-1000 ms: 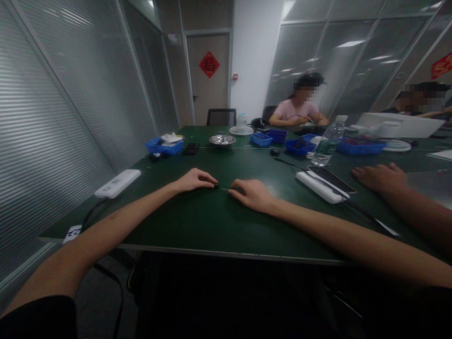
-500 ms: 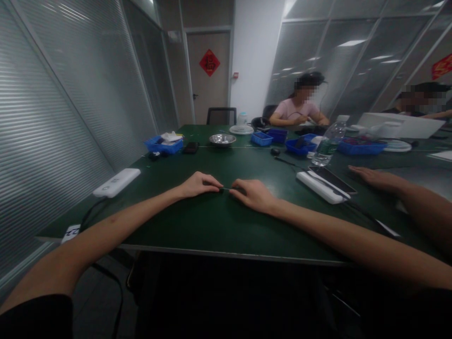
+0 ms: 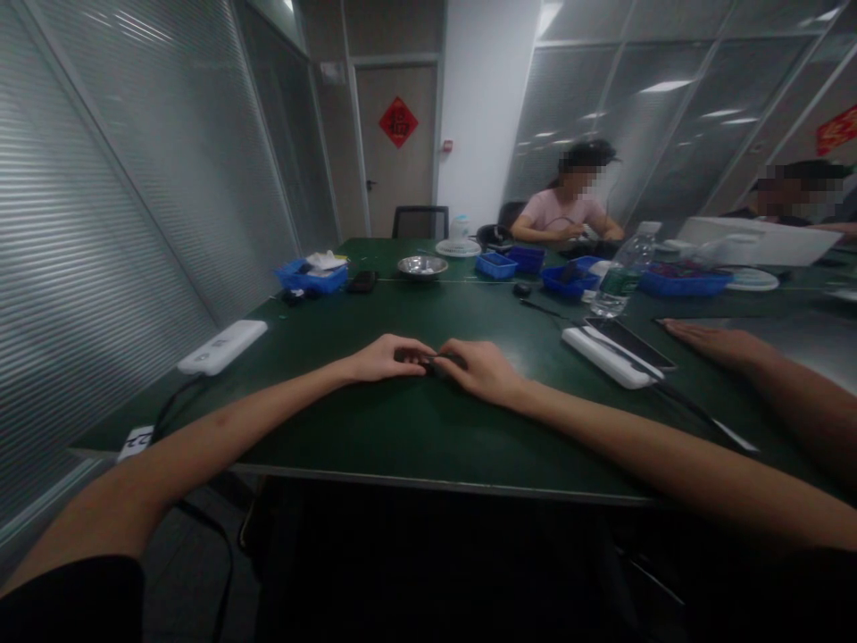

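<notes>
Over the middle of the dark green table point(image 3: 375, 429), my two hands meet fingertip to fingertip. My left hand point(image 3: 388, 359) is pinched, thumb below and fingers above, with something small and dark at its tips. From the other side my right hand point(image 3: 480, 371) pinches too, its fingertips at a thin dark sliver point(image 3: 436, 356) between the hands. The thing is mostly hidden by the fingers and too small to name.
White power banks point(image 3: 224, 346) lie at left and right. A metal bowl point(image 3: 421, 267), blue trays point(image 3: 495, 263), a water bottle point(image 3: 622, 272) and a dark phone point(image 3: 633, 344) stand farther off. A co-worker's hand point(image 3: 716, 344) rests at right; another person point(image 3: 559, 212) sits across.
My left hand has moved right, closing the gap to my right hand, and its fingers have shifted around the small thing. My right hand stays nearly still.
</notes>
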A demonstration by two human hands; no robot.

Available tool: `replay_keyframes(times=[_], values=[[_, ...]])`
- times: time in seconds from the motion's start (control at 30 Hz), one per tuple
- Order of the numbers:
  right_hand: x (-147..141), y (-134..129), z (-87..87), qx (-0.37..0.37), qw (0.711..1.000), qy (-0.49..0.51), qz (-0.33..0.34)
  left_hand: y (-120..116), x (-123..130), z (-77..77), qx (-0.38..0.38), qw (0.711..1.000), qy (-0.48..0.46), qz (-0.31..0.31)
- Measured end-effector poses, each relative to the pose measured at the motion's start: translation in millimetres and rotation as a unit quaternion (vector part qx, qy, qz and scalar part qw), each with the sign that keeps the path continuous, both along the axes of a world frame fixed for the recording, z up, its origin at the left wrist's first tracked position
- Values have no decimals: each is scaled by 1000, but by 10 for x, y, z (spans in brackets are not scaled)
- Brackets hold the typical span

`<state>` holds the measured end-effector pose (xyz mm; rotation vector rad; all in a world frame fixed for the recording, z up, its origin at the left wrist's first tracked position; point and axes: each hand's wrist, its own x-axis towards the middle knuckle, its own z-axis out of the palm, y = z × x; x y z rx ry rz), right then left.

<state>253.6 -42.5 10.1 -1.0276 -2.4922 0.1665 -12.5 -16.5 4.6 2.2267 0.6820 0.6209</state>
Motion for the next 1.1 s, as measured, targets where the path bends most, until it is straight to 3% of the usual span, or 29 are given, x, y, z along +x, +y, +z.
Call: replay_keyframes(times=[0.3,0.53,0.83,1.0,1.1], values=[[-32,-6,29,-4,996,-70,-59,101,-45,-7,91,994,27,61],[-31,-17,55,-14,994,-83,-75,141,-88,-11,41,994,28,96],[-42,-31,77,-18,993,-96,-73,132,-78,-22,22,997,11,69],[-45,-13,89,-35,983,-89,-155,117,-57,-20,115,990,40,72],[-44,15,83,-47,976,-88,-196,86,-7,-8,165,985,41,39]])
